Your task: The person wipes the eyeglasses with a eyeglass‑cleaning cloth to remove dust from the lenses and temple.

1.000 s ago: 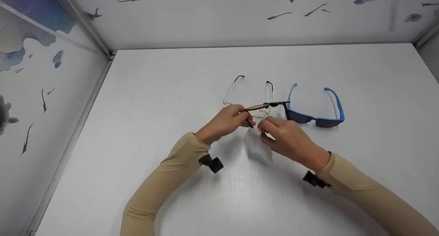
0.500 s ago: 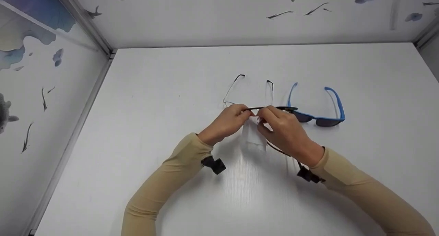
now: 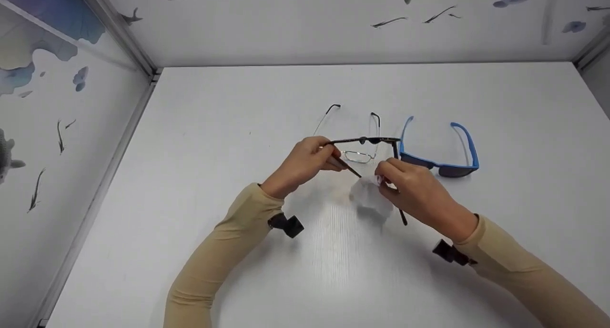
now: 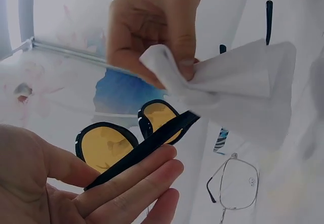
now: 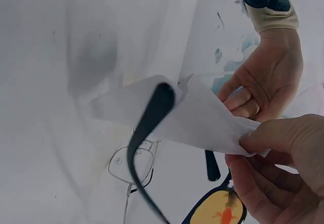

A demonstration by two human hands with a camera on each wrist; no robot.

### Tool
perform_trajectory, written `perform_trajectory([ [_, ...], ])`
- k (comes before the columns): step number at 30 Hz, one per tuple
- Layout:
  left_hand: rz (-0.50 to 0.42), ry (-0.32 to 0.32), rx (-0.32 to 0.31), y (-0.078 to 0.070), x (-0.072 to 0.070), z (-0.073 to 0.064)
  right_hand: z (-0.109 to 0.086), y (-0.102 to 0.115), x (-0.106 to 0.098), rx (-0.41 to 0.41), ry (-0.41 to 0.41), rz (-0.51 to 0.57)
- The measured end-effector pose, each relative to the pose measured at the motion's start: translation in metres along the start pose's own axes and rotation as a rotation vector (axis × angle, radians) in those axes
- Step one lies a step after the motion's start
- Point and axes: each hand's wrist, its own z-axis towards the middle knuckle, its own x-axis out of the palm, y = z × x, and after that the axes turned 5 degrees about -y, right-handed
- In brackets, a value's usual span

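Glasses with a black frame and yellow lenses (image 4: 106, 145) are held up off the table by my left hand (image 3: 305, 161). Its thumb and fingers pinch them at one end, near the hinge. One black temple arm (image 3: 349, 167) points down toward the cloth, and the other hangs down beside my right hand. My right hand (image 3: 414, 187) pinches a thin white cloth (image 3: 369, 194) between thumb and fingers, and the rest of it droops below. In the left wrist view, the cloth overlaps the tip of a temple arm.
Behind my hands, thin metal-framed glasses (image 3: 358, 157) lie on the white table (image 3: 228, 128), partly hidden. To their right are blue sunglasses (image 3: 457, 169) with dark lenses, temple arms unfolded. Printed panels stand along the back and left.
My right hand and the cloth have moved right, away from the frame front where they were half a second ago. My left hand has shifted slightly left and up, and the glasses have turned.
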Motion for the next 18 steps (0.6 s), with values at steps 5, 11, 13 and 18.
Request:
perform_trajectory([
  [5,-0.002,-0.064,-0.002,0.0,-0.015,-0.001,-0.008,-0.008,-0.009,0.055,-0.002,-0.018],
  [11,-0.027,-0.16,0.018,0.002,-0.039,-0.003,-0.011,-0.016,-0.02,0.111,-0.059,0.001],
  [13,-0.032,-0.197,0.025,0.003,-0.049,-0.004,-0.011,-0.018,-0.024,0.131,-0.086,0.006],
  [18,-0.033,-0.324,0.058,0.002,-0.075,-0.008,-0.013,-0.023,-0.034,0.163,-0.179,0.021],
])
